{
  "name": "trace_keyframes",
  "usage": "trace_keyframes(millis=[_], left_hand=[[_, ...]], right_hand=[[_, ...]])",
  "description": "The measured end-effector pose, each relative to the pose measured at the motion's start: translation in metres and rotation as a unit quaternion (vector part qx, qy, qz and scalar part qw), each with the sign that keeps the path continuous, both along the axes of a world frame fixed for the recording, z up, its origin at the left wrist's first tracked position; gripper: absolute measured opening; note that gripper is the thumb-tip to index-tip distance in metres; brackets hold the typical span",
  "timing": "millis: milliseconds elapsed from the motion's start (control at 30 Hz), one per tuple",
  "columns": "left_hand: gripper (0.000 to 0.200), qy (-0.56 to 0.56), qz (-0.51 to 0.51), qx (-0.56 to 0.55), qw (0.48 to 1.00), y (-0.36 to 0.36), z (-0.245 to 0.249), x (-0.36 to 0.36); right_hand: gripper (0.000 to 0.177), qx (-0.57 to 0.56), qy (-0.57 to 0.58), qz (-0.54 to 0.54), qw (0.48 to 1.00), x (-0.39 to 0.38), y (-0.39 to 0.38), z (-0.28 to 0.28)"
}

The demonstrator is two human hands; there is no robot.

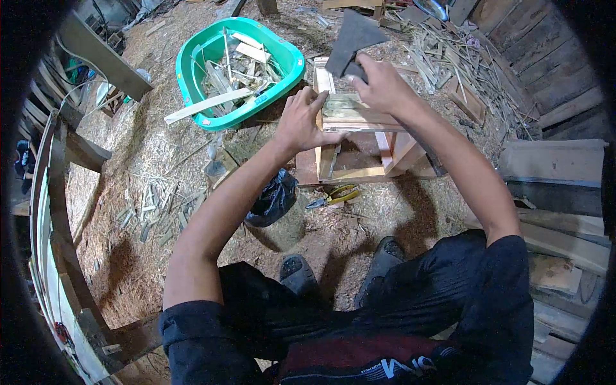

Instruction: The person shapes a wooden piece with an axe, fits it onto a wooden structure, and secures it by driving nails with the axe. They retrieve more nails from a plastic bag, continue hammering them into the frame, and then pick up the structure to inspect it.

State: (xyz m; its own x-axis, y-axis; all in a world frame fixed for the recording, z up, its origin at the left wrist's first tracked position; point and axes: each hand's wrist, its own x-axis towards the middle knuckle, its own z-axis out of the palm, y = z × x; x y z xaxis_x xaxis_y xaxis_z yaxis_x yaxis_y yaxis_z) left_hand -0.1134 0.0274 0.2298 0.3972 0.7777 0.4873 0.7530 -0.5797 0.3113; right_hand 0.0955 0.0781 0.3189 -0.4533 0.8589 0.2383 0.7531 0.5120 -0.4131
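Observation:
A small wooden frame (366, 119), like an open box or stool, stands on the ground in front of me. My left hand (300, 120) grips its near left corner, fingers over the top and thumb along the front face. Above the frame my right hand (383, 86) is closed around a dark, flat, wide-bladed tool (355, 40), its flared end pointing up and away. I cannot make out its exact kind. Pliers with yellow handles (343, 194) lie on the ground just in front of the frame.
A green plastic tub (186, 70) full of wood scraps sits beyond my left hand. A black plastic bag (273, 202) rests below my left forearm. Shavings and offcuts cover the floor. Stacked boards (564, 240) line the right side; a curved wooden piece (61, 256) stands at left.

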Motion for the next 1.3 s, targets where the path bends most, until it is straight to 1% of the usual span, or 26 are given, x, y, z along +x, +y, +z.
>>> trace_keyframes(millis=[33, 133, 167, 267, 300, 400, 433, 533, 567, 633, 667, 700, 733, 767, 800, 833, 933, 967, 1033, 1067, 1133, 1167, 1267, 1300], left_hand=[[0.099, 0.004, 0.004, -0.008, 1.0, -0.001, 0.001, 0.0], [0.1, 0.011, 0.008, -0.013, 1.0, -0.002, 0.004, 0.001], [0.1, 0.002, 0.004, -0.007, 1.0, -0.002, 0.003, 0.001], [0.1, -0.012, -0.003, 0.0, 1.0, 0.001, -0.004, -0.001], [0.099, -0.008, -0.002, -0.005, 1.0, 0.001, -0.001, 0.0], [0.098, 0.0, 0.006, -0.006, 1.0, -0.002, 0.002, 0.001], [0.098, 0.004, 0.005, -0.004, 1.0, -0.002, 0.002, 0.001], [0.095, -0.014, -0.008, 0.015, 1.0, 0.002, -0.004, -0.001], [0.096, -0.012, -0.003, 0.006, 1.0, 0.003, -0.007, 0.0], [0.097, -0.008, 0.009, -0.014, 1.0, 0.0, -0.004, 0.002], [0.092, -0.016, 0.0, -0.008, 1.0, -0.002, -0.001, 0.001], [0.086, -0.024, -0.009, 0.0, 1.0, -0.001, 0.001, -0.001], [0.081, -0.03, -0.021, 0.008, 0.999, 0.001, 0.002, -0.003], [0.072, -0.065, -0.019, -0.034, 0.997, 0.006, 0.004, -0.004], [0.064, -0.1, -0.019, -0.075, 0.992, 0.013, 0.004, -0.005], [0.056, -0.134, -0.018, -0.118, 0.984, 0.02, 0.004, -0.006], [0.034, -0.126, 0.003, -0.123, 0.984, 0.028, 0.014, -0.007], [0.033, -0.111, 0.015, -0.184, 0.977, 0.029, 0.018, -0.009], [0.029, -0.186, -0.015, -0.199, 0.962, 0.035, 0.01, -0.007], [0.028, -0.224, -0.029, -0.208, 0.952, 0.038, 0.005, -0.007], [0.025, -0.257, -0.05, -0.267, 0.927, 0.047, -0.004, -0.009], [0.024, -0.274, -0.06, -0.296, 0.913, 0.05, -0.009, -0.01], [0.022, -0.341, -0.063, -0.367, 0.863, 0.042, -0.002, -0.009], [0.022, -0.345, -0.072, -0.357, 0.865, 0.043, -0.005, -0.009]], right_hand=[[0.029, -0.026, 0.032, -0.023, 0.999, -0.004, -0.009, 0.012], [0.029, -0.008, 0.049, 0.009, 0.999, -0.009, -0.006, -0.006], [0.03, -0.003, -0.025, 0.026, 0.999, -0.005, -0.013, -0.011], [0.031, 0.006, -0.008, 0.035, 0.999, -0.001, -0.001, -0.017], [0.029, 0.022, 0.007, 0.018, 1.0, 0.001, -0.001, -0.014], [0.029, 0.013, 0.047, -0.036, 0.998, -0.003, 0.0, -0.006], [0.032, -0.036, 0.016, -0.032, 0.999, -0.004, -0.004, 0.0], [0.033, -0.04, -0.025, 0.001, 0.999, -0.01, -0.016, -0.014], [0.036, -0.039, -0.014, 0.003, 0.999, -0.007, -0.013, -0.013], [0.035, -0.042, 0.038, -0.032, 0.998, -0.005, -0.007, -0.018], [0.035, -0.042, 0.063, -0.045, 0.996, -0.005, -0.003, -0.02], [0.036, -0.019, 0.07, -0.057, 0.996, -0.004, 0.003, -0.028], [0.036, -0.008, 0.074, -0.046, 0.996, -0.001, 0.007, -0.037], [0.035, 0.002, 0.078, -0.037, 0.996, 0.003, 0.011, -0.045], [0.035, 0.013, 0.082, -0.028, 0.996, 0.003, 0.009, -0.041], [0.031, -0.09, 0.062, -0.052, 0.993, 0.005, 0.005, -0.03], [0.027, -0.259, 0.162, -0.09, 0.948, 0.008, 0.015, -0.037], [0.027, -0.252, 0.159, -0.088, 0.951, 0.009, 0.018, -0.041], [0.026, -0.237, 0.152, -0.085, 0.956, 0.012, 0.021, -0.046], [0.026, -0.252, 0.177, -0.083, 0.948, 0.013, 0.022, -0.05], [0.027, -0.28, 0.224, -0.078, 0.93, 0.013, 0.02, -0.049], [0.027, -0.272, 0.211, -0.071, 0.936, 0.012, 0.02, -0.048], [0.026, -0.264, 0.188, -0.063, 0.944, 0.012, 0.021, -0.051], [0.026, -0.268, 0.19, -0.068, 0.942, 0.011, 0.021, -0.049]])
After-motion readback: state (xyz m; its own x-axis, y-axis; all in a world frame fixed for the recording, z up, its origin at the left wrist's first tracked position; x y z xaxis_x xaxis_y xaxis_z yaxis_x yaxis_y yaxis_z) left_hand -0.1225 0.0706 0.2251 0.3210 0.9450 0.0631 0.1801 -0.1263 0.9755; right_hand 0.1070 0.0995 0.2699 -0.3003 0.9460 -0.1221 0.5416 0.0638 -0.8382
